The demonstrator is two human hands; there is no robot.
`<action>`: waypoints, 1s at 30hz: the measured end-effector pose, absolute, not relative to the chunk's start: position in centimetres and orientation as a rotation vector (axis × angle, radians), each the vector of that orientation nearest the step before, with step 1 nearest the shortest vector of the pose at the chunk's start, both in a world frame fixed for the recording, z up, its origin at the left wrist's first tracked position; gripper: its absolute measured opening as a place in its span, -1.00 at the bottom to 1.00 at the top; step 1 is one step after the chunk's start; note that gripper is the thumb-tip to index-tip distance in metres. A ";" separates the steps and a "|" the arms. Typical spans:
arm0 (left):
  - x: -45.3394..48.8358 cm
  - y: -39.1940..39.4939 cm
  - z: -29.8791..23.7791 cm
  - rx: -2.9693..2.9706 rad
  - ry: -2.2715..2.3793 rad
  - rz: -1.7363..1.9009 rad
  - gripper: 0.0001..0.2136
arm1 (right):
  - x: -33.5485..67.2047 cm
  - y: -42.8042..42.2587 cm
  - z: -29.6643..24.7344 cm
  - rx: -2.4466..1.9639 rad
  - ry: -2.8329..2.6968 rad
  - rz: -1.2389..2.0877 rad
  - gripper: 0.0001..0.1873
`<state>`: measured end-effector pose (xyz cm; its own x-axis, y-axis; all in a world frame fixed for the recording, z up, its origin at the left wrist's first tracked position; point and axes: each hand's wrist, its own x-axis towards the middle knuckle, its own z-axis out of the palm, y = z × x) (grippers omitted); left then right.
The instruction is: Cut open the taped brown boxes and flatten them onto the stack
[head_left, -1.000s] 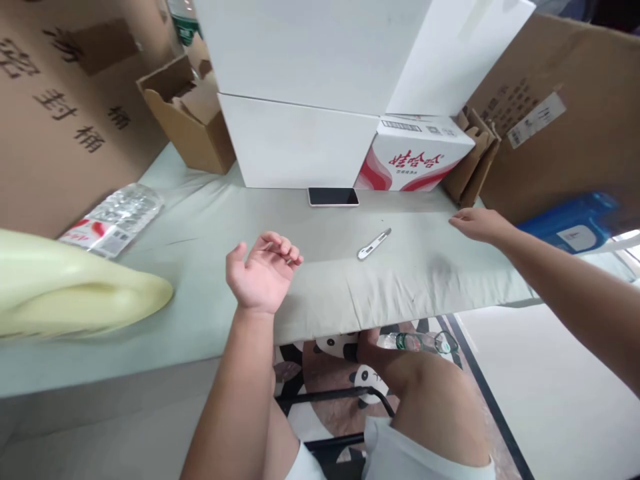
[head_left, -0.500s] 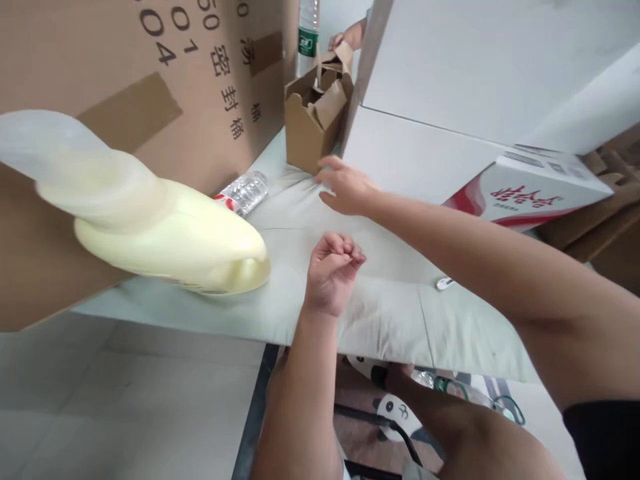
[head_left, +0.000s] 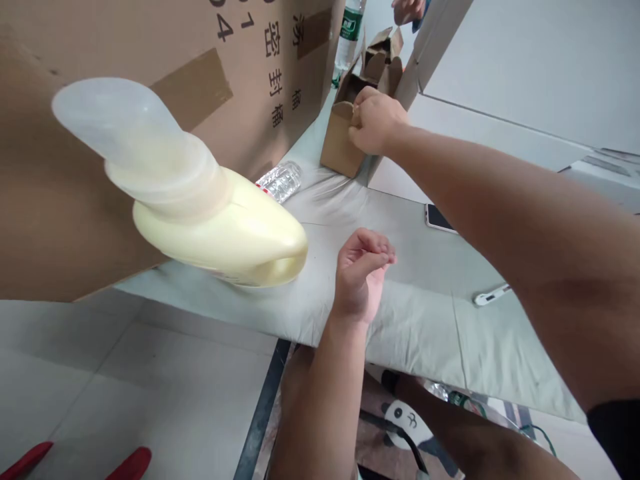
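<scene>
My right hand (head_left: 374,120) reaches across the table and grips the near edge of a small open brown carton (head_left: 341,137) that stands at the back. My left hand (head_left: 361,273) rests on the pale cloth-covered table (head_left: 425,320), palm up, fingers curled loosely with nothing seen in them. A large pale yellow jug (head_left: 220,227) with a clear cap lies on its side to the left of that hand.
A tall printed cardboard box (head_left: 150,53) stands at the left. White boxes (head_left: 500,80) are stacked behind. A water bottle (head_left: 280,181) lies by the carton. A phone (head_left: 440,219) and a small white cutter (head_left: 493,294) lie on the cloth. Another person's hand (head_left: 409,9) shows at the top.
My right hand swung from the table's right side across to the left and took hold of the small carton. My head turned left. My left hand curled a little.
</scene>
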<state>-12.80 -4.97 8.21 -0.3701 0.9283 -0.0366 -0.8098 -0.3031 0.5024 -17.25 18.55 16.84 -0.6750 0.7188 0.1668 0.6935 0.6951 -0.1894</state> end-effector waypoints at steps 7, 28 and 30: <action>-11.4 -5.7 8.0 0.402 1.451 2.283 -0.89 | -6.9 9.1 17.0 -1.162 -2.670 -0.031 -0.75; -3.9 -2.1 6.1 1.120 1.356 1.920 -0.78 | 21.9 -6.1 3.2 -1.090 -1.729 0.182 -0.45; -3.3 -1.8 6.0 1.138 1.329 1.935 -0.66 | 22.7 -6.1 2.9 -1.140 -1.752 0.198 -0.51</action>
